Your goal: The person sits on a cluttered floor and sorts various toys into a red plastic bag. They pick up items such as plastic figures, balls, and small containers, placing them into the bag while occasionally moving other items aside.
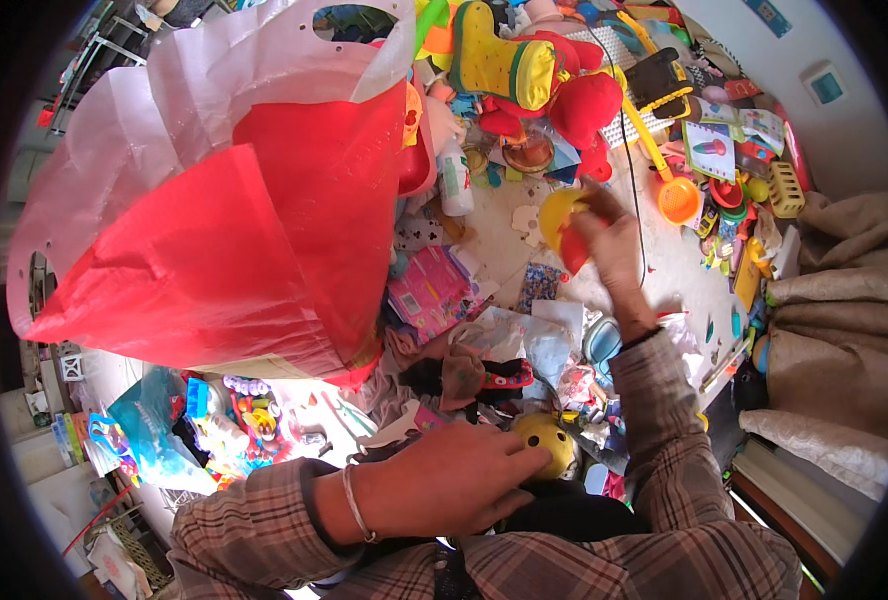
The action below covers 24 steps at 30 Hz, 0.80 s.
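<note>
My right hand point(610, 238) is closed around a yellow and red plastic toy point(558, 217), held above the littered floor. Motion blur and my fingers hide part of the toy, so its exact kind is unclear. Close to my body, my left hand point(455, 474) hovers palm down with loosely bent fingers and nothing visible in it. Just beyond its fingertips lies a yellow toy ball with dark holes point(540, 444); whether they touch cannot be told. A large red and translucent plastic bag point(211, 247) with cut-out handles fills the left side.
A yellow rain boot point(500, 60) lies among heaped toys at the back. An orange sieve scoop point(679, 199) and a black cable point(631, 169) lie to the right. A white bottle point(456, 180) stands beside the bag. Brown curtain fabric point(841, 315) hangs at far right.
</note>
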Each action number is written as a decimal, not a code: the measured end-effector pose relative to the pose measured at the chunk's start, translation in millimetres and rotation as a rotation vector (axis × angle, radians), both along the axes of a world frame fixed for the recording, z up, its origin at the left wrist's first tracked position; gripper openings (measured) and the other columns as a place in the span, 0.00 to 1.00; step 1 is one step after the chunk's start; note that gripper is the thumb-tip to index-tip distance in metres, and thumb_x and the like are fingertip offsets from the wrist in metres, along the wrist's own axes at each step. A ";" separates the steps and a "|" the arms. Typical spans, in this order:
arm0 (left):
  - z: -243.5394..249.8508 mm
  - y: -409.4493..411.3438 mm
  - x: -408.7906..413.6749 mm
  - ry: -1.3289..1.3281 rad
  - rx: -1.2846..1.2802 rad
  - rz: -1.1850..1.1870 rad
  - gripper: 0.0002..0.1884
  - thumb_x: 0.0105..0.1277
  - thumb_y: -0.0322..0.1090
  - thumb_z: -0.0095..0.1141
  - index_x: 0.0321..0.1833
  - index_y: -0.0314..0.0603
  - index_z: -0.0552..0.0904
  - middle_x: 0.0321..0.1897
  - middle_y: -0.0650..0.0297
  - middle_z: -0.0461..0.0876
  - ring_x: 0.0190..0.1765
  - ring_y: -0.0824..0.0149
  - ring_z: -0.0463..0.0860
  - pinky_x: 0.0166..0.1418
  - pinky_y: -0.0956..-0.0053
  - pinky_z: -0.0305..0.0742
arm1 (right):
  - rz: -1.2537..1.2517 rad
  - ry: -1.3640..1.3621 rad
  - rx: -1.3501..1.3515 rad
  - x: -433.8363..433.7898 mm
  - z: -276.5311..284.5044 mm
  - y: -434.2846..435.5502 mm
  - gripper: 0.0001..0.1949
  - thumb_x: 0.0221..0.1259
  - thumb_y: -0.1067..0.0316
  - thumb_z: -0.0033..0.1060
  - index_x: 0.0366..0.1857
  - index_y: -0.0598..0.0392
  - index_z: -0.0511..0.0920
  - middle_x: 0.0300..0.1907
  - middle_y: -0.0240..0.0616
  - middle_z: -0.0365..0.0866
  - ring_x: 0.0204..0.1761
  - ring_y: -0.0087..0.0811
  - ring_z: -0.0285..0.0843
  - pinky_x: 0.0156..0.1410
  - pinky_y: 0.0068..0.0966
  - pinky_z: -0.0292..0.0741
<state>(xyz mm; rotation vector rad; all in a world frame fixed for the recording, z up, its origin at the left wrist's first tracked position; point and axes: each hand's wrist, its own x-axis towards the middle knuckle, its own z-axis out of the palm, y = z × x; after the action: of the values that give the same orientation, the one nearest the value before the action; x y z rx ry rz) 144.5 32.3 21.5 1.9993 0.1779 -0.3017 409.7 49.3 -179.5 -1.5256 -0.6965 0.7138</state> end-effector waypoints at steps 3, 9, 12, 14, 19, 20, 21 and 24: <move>-1.8 -1.4 -0.4 -0.001 0.017 -0.040 0.21 0.65 0.39 0.63 0.58 0.41 0.75 0.36 0.55 0.79 0.39 0.51 0.83 0.38 0.58 0.78 | 0.001 -0.022 0.174 18.5 120.3 25.0 0.25 0.58 0.67 0.66 0.61 0.64 0.78 0.53 0.42 0.84 0.51 0.29 0.83 0.59 0.26 0.79; -4.8 -1.2 -4.3 -0.022 0.081 -0.011 0.23 0.65 0.40 0.64 0.61 0.42 0.76 0.38 0.57 0.80 0.39 0.52 0.83 0.37 0.60 0.78 | 0.613 -0.587 1.010 10.7 294.2 114.2 0.11 0.60 0.71 0.64 0.43 0.64 0.81 0.39 0.42 0.86 0.41 0.32 0.86 0.46 0.27 0.82; -5.8 1.8 -12.5 0.025 0.045 0.035 0.20 0.65 0.40 0.62 0.57 0.41 0.77 0.37 0.54 0.81 0.39 0.49 0.83 0.41 0.56 0.78 | 0.699 -0.849 1.018 -52.7 329.0 154.0 0.09 0.60 0.73 0.65 0.42 0.63 0.81 0.36 0.42 0.86 0.39 0.33 0.86 0.42 0.28 0.82; -12.1 1.5 5.0 -0.057 -0.002 0.003 0.18 0.65 0.39 0.62 0.54 0.40 0.78 0.36 0.53 0.81 0.40 0.48 0.84 0.42 0.54 0.77 | 0.610 -1.051 0.844 -72.8 346.4 162.5 0.10 0.60 0.72 0.65 0.44 0.62 0.81 0.36 0.41 0.86 0.38 0.32 0.85 0.42 0.28 0.82; -12.2 0.9 -5.0 -0.030 0.063 0.006 0.23 0.65 0.40 0.64 0.61 0.41 0.76 0.36 0.55 0.79 0.37 0.51 0.82 0.36 0.58 0.78 | 0.261 -1.227 0.856 -123.6 334.6 188.8 0.13 0.61 0.71 0.64 0.48 0.60 0.81 0.35 0.40 0.85 0.36 0.31 0.84 0.39 0.28 0.81; -14.5 1.6 -5.6 -0.055 0.055 0.010 0.24 0.65 0.40 0.64 0.61 0.40 0.76 0.36 0.55 0.79 0.37 0.51 0.82 0.36 0.58 0.78 | 0.187 -1.226 0.863 -132.2 325.4 185.7 0.13 0.61 0.71 0.64 0.49 0.60 0.81 0.35 0.39 0.85 0.35 0.31 0.84 0.39 0.28 0.81; -14.1 2.3 -8.7 -0.072 0.048 0.016 0.24 0.65 0.39 0.64 0.61 0.40 0.76 0.35 0.55 0.79 0.37 0.50 0.82 0.36 0.58 0.78 | 0.073 -1.035 0.951 -140.6 310.5 176.7 0.11 0.62 0.70 0.62 0.47 0.59 0.82 0.34 0.41 0.85 0.33 0.33 0.84 0.37 0.28 0.80; -7.0 10.4 -8.9 -0.072 0.032 0.001 0.24 0.64 0.38 0.64 0.61 0.40 0.75 0.36 0.54 0.80 0.38 0.50 0.83 0.37 0.58 0.78 | -0.125 -0.581 0.967 -145.1 269.8 154.5 0.08 0.63 0.67 0.59 0.40 0.58 0.82 0.31 0.41 0.84 0.30 0.35 0.81 0.36 0.29 0.77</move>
<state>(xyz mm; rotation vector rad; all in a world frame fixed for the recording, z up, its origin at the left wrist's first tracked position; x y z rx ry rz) 135.6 42.7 14.6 2.0389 0.1383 -0.2271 264.7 203.9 90.3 -0.8293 -1.1471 -0.2090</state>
